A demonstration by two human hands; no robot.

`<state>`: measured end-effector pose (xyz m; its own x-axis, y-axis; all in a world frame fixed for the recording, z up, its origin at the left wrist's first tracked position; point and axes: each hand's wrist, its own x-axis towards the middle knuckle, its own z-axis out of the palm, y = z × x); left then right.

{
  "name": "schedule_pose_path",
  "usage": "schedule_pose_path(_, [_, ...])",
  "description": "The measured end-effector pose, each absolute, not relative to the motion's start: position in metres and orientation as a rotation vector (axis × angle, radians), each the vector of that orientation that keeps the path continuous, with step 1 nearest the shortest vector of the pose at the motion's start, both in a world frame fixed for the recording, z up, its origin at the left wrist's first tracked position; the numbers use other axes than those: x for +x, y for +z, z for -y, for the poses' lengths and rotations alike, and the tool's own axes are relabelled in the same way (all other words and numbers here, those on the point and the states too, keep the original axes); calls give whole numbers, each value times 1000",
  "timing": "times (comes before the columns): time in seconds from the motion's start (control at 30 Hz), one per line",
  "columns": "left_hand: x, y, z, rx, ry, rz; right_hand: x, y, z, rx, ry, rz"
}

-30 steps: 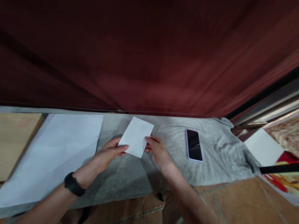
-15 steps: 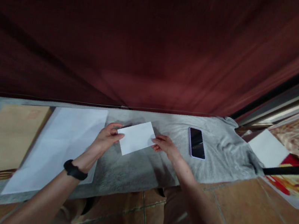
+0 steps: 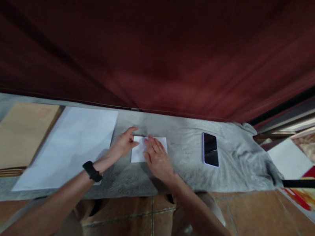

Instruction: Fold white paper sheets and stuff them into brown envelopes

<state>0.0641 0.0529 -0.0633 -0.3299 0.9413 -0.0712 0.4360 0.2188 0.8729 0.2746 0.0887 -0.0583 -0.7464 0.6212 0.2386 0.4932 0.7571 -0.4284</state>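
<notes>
A small folded white sheet of paper [image 3: 138, 154] rests on the grey cloth in front of me. My left hand [image 3: 123, 143] is at its left edge, with the thumb over the paper and the index finger curled just beyond its upper corner. The other fingers are partly hidden. My right hand [image 3: 157, 158] lies across the middle of the paper, palm down, fingers stretched out and covering much of it.
Large white sheets [image 3: 71, 148] lie to the left, beside a stack of brown paper envelopes [image 3: 14, 135]. A phone [image 3: 211, 149] in a purple case lies on the right of the cloth [image 3: 184, 138]. Behind hangs a dark red curtain [image 3: 166, 63]; a dark bar [image 3: 311, 183] juts in at right.
The paper has come down flatter and shows a smaller area. My right hand let go of its right edge and moved left onto its top. My left hand shifted slightly right.
</notes>
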Motion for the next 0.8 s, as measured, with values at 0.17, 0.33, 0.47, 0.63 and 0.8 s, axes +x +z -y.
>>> schedule_pose_path(0.17, [78,-56,-42,1583,898,-2155,269,-73,-73,-946,302,2686])
schedule_pose_path(0.33, [119,-59,-16,1974,873,-2202,272,-76,-73,-950,268,2712])
schedule_pose_path(0.47, [144,-76,2,2100,675,-2166,274,-79,-74,-904,251,2756])
schedule_pose_path(0.63, [141,-85,9,2166,613,-2219,274,-81,-73,-974,227,2741])
schedule_pose_path(0.8, [134,-87,11,2169,590,-2257,283,-81,-78,-1051,188,2683])
